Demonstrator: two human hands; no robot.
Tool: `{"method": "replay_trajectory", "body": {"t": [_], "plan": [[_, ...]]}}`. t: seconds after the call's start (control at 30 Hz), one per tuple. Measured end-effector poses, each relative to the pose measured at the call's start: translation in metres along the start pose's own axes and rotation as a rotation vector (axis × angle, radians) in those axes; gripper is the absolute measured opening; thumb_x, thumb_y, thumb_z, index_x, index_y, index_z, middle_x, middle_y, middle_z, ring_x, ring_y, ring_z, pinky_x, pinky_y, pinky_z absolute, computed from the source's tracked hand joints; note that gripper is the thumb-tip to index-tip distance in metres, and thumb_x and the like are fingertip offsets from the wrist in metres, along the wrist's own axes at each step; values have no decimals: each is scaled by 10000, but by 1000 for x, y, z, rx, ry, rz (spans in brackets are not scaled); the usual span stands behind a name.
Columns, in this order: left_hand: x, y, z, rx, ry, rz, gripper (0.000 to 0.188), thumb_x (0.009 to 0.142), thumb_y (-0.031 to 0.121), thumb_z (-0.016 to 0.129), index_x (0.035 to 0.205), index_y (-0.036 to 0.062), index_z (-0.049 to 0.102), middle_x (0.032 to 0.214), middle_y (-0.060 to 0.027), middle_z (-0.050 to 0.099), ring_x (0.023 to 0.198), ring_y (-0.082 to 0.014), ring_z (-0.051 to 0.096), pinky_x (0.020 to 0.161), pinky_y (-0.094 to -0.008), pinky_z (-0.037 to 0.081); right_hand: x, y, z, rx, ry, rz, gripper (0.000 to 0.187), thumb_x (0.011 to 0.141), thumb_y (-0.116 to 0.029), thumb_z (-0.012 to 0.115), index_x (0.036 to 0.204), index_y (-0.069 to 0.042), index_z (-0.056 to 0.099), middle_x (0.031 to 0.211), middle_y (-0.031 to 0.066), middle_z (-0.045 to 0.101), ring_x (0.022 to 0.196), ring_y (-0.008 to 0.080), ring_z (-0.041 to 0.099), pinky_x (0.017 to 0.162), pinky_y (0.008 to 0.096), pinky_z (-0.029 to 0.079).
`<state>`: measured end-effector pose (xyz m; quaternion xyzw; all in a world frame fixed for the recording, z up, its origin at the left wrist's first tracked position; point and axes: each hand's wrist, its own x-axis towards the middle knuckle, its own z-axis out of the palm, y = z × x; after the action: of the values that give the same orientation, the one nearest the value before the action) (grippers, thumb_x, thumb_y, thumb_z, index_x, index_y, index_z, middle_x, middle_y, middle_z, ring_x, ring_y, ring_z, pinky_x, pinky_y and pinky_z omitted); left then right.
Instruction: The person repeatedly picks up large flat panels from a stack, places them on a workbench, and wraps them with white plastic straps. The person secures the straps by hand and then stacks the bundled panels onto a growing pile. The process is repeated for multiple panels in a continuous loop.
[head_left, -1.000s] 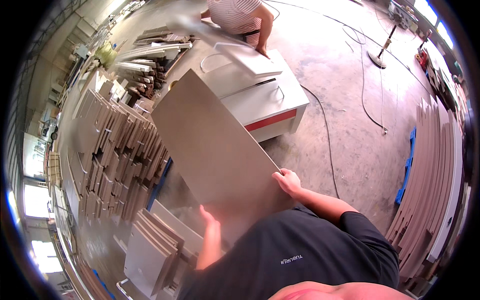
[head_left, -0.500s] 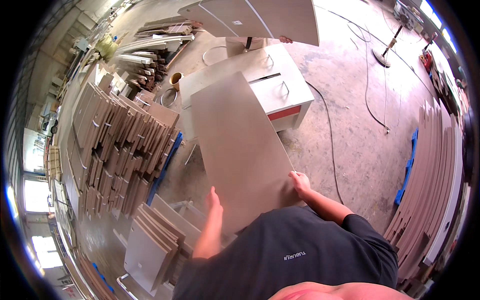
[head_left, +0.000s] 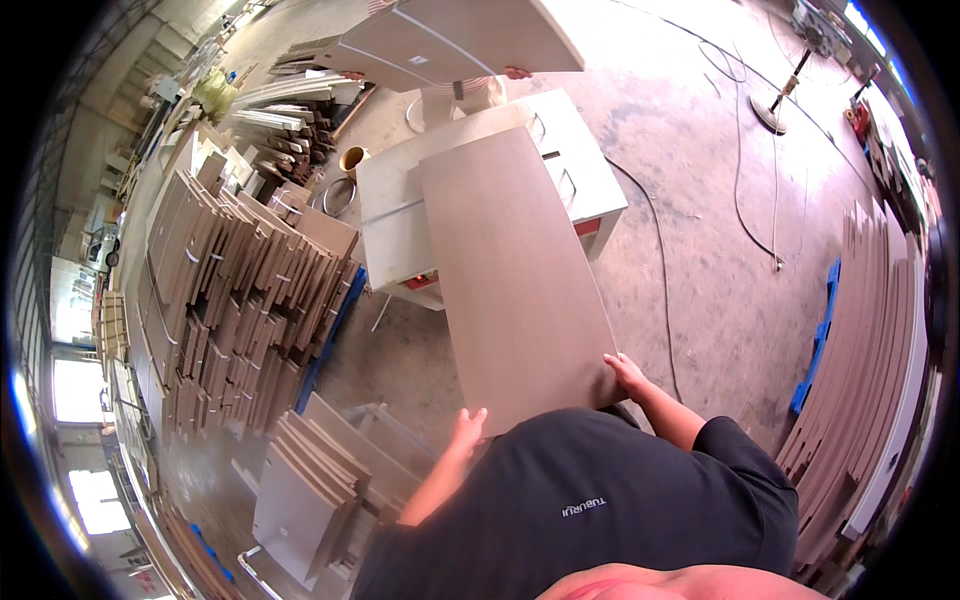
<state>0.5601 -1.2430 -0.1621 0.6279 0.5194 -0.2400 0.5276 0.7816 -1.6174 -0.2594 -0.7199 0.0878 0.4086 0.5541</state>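
Observation:
A large taupe board (head_left: pixel 520 290) stretches from my body over the white workbench (head_left: pixel 388 225), covering the middle of its top. My left hand (head_left: pixel 467 432) grips the board's near left edge, its fingers partly hidden. On the right edge near my waist, my right hand (head_left: pixel 627 373) is closed with the thumb on top. Across the bench, another person holds a second board (head_left: pixel 460 45) with pale strips along it; that person's hand (head_left: pixel 517 72) shows at its lower edge. Whether my board rests on the bench or hovers just above it, I cannot tell.
Stacked boards (head_left: pixel 235 300) on a blue pallet stand at left, with a smaller leaning stack (head_left: pixel 300 490) nearer me. Long panels (head_left: pixel 850 390) lie at right. A black cable (head_left: pixel 660 270) crosses the floor beside the bench. A bucket (head_left: pixel 352 158) stands beyond the bench's left side.
My board has shifted right and straightened, uncovering the bench's left front corner. Both my hands moved right with it. The other person's board has moved left and tilted.

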Motion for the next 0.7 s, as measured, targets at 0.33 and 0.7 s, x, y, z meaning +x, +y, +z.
{"method": "replay_trajectory", "body": {"t": [0.33,0.7], "plan": [[90,-6,67,-112,86,1,846,966,262,672,1618,33,185,1407,-175,565,981,-233,652,564,-309,526,80,34,-36,-628,126,117,687,970,-591,514,1258,19,642,1226,265,681,1146,406,659,959,477,522],[177,47,78,-197,269,495,667,923,127,676,1520,-5,408,1420,-212,581,1341,-304,541,1111,-396,443,147,-78,-45,-284,98,215,581,926,-426,689,1352,-52,562,1127,112,676,974,231,662,730,433,591]]}}
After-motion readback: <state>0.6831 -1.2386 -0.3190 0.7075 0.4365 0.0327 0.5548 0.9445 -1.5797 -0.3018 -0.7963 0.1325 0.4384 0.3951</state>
